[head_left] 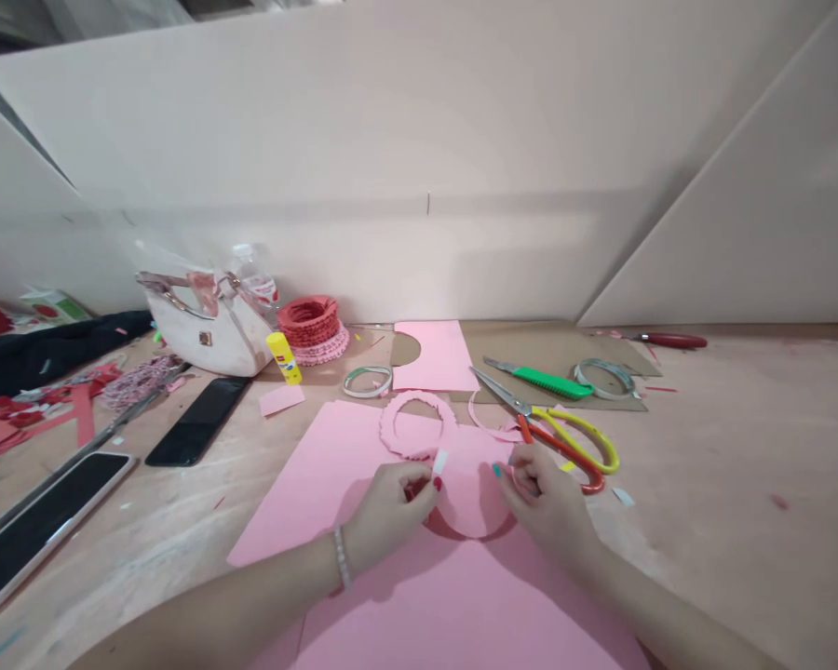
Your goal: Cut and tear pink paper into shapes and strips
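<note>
1. While pinching the white bit in the left hand, press lightly.
2. With the right hand curled, can't tell on what, go softly.
3. Don't crease the red strip, curved between both hands.

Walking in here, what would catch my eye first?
Probably the broad pink paper beneath the left hand and right hand, low in the middle. Next, the scissors with red and yellow handles by the right hand, then the stack of red and pink rings back left, near the white handbag.
</note>
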The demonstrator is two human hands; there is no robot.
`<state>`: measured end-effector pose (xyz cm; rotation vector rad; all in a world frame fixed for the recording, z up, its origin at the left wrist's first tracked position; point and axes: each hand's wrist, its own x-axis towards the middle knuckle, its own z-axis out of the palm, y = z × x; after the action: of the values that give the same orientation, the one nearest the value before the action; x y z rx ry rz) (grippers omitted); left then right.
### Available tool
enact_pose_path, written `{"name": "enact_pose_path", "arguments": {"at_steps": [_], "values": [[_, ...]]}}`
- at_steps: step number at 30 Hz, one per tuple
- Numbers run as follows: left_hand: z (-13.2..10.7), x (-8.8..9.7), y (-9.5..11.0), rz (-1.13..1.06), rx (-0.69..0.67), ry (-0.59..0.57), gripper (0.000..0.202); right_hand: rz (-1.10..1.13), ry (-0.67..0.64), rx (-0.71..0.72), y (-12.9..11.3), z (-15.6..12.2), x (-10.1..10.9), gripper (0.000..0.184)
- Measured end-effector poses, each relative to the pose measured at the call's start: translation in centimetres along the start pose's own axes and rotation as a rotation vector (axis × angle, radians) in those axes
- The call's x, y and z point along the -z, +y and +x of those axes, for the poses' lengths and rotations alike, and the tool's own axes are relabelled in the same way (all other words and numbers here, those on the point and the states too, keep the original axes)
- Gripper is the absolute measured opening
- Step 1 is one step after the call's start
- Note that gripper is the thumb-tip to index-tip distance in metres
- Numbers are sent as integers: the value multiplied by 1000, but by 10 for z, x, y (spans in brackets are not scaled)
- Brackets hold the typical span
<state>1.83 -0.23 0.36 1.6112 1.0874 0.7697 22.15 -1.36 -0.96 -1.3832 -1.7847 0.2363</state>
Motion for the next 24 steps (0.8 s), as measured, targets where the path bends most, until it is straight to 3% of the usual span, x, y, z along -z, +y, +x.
{"name": "enact_pose_path", "arguments": {"at_steps": [4, 7, 10, 13, 16, 20, 24], "values": [[-9, -3, 6, 199, -126, -37, 24, -166, -206, 374, -18, -5, 6, 9], [-15, -4, 8, 393, -293, -60, 21, -164, -406, 427, -29, -5, 8, 11], [-19, -4, 9, 524, -436, -100, 17, -102, -509, 395, -31, -6, 9, 12], [-21, -3, 9, 602, -572, -100, 16, 15, -522, 363, -31, -8, 6, 16], [-22, -2, 9, 654, -689, -90, 14, 207, -548, 209, -33, -9, 3, 24], [-20, -1, 7, 694, -723, -105, 15, 446, -654, -35, -37, -5, 2, 28], [-19, -2, 5, 721, -729, -132, 14, 547, -703, -173, -36, -3, 2, 29]]}}
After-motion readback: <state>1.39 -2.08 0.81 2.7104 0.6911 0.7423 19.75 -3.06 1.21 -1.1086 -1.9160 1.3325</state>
